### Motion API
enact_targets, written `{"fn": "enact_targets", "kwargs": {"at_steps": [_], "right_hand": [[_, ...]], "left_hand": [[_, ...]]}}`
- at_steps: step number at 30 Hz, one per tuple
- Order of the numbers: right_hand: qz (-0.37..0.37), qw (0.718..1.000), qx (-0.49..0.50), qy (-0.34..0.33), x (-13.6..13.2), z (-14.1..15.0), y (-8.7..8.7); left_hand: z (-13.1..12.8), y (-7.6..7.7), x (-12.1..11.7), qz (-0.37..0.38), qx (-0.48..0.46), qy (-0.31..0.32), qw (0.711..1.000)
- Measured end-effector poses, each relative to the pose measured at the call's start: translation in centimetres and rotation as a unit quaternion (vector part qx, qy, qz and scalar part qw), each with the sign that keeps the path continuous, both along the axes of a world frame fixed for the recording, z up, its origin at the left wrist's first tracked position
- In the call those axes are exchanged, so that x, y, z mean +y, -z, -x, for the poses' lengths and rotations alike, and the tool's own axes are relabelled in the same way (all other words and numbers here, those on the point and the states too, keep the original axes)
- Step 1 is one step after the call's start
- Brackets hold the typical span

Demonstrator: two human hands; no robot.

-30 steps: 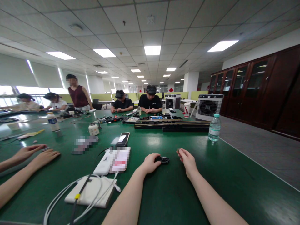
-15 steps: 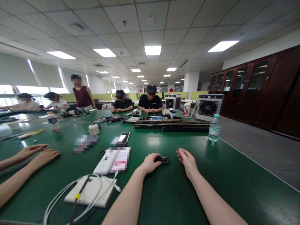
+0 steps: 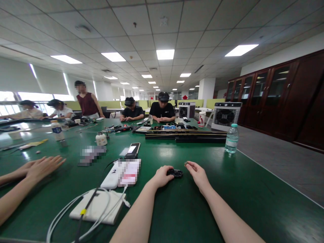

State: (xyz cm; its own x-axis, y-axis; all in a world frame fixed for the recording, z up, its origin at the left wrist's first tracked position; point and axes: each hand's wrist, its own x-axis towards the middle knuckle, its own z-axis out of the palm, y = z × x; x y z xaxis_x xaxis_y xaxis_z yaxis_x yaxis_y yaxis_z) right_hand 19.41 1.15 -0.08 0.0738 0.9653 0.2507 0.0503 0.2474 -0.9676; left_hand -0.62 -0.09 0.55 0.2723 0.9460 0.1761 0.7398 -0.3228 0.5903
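Black component (image 3: 178, 173) in its grip, a worker's left hand (image 3: 163, 176) rests on a green table (image 3: 192, 216), nearer the near edge than the far one, thumb and fingers closed on the component's left end. Just beside the other end, apart from it, the right hand (image 3: 197, 172) holds a small piece (image 3: 186, 164), too tiny to identify, in a narrow fingertip pinch. Steadiness looks like the key: the component seems best kept flat against the table, the pinch light, the piece's exposed end in view. Farther out, a turquoise-capped plastic bottle (image 3: 231, 139) stands upright by the table's right edge, apparently holding clear liquid, its level hard to read. Well to the left stand a pale jar (image 3: 101, 139), contents hidden, and a blue-labelled bottle (image 3: 58, 131), whitish, its contents uncertain.
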Motion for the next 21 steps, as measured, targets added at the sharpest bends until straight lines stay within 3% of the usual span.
{"fn": "enact_targets", "kwargs": {"at_steps": [4, 10, 21], "right_hand": [[-0.063, 0.989, -0.129, -0.026, -0.8, 0.8, 0.0], [-0.158, 0.933, -0.324, -0.022, -2.0, 1.4, -0.5], [-0.179, 0.891, -0.415, -0.037, -2.0, 1.5, -0.3]], "left_hand": [[0.0, 0.0, 0.0, 0.001, 0.0, -0.005, 1.0], [0.0, 0.3, 0.2, -0.001, -0.008, -0.004, 1.0], [-0.1, 0.4, 0.2, -0.014, -0.006, -0.005, 1.0]]}}
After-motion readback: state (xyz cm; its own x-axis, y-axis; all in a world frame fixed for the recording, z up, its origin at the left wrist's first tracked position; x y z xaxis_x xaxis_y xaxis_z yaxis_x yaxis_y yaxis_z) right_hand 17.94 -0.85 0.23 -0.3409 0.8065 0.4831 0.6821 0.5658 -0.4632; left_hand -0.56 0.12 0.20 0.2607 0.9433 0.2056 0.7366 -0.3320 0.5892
